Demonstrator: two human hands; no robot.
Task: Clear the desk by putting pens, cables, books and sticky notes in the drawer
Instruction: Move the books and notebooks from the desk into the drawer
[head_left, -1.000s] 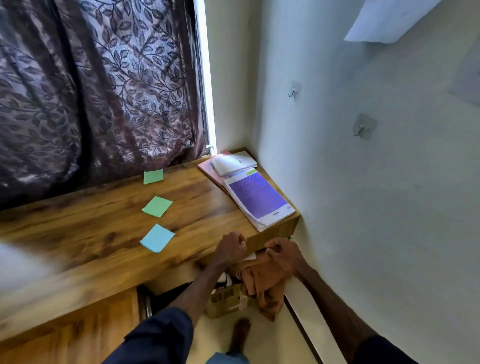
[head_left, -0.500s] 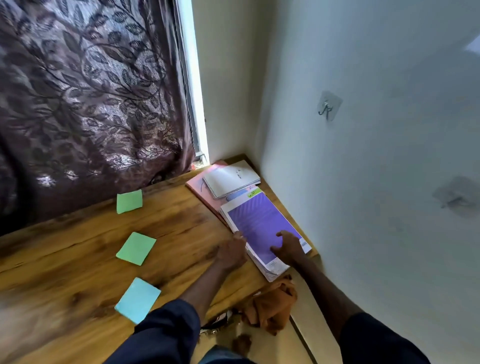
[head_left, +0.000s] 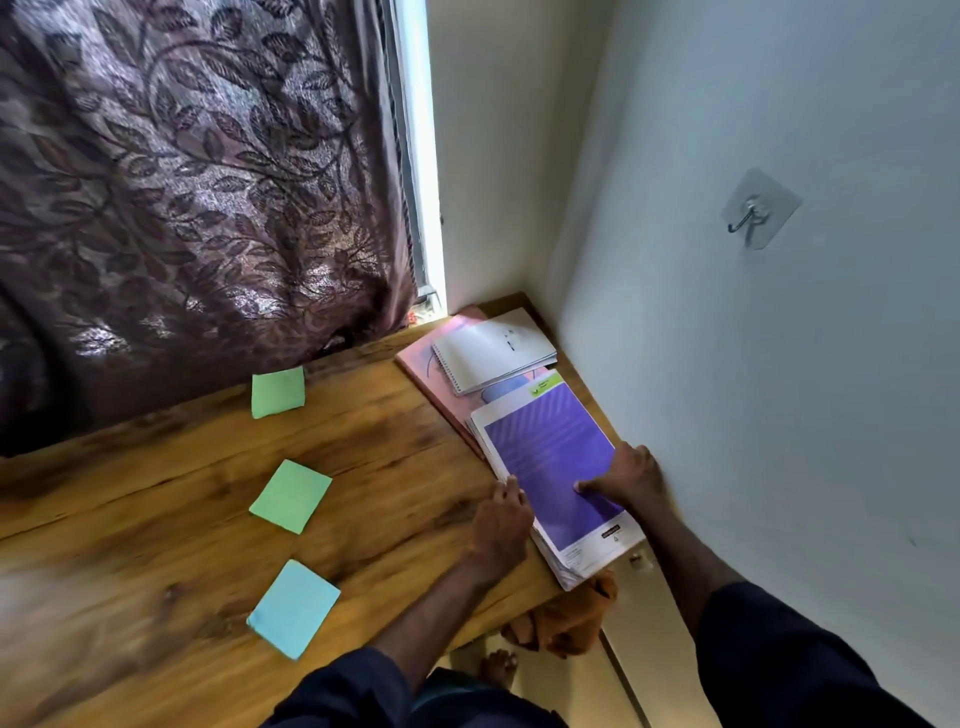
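Right hand (head_left: 629, 477), left hand (head_left: 501, 525) grip purple book (head_left: 550, 457); wooden desk (head_left: 156, 493), wall (head_left: 753, 389) corner.

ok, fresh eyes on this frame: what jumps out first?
The purple book at the right front corner of the desk: the right hand holds its wall-side edge with the thumb on the cover, and the left hand is at the opposite edge. Then three sticky notes in a line down the wood: far green note, middle green note, blue note nearest.

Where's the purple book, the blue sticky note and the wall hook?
purple book (head_left: 545, 457), head view, middle of cover
blue sticky note (head_left: 294, 608), head view, its middle
wall hook (head_left: 762, 207), head view, its clear pad
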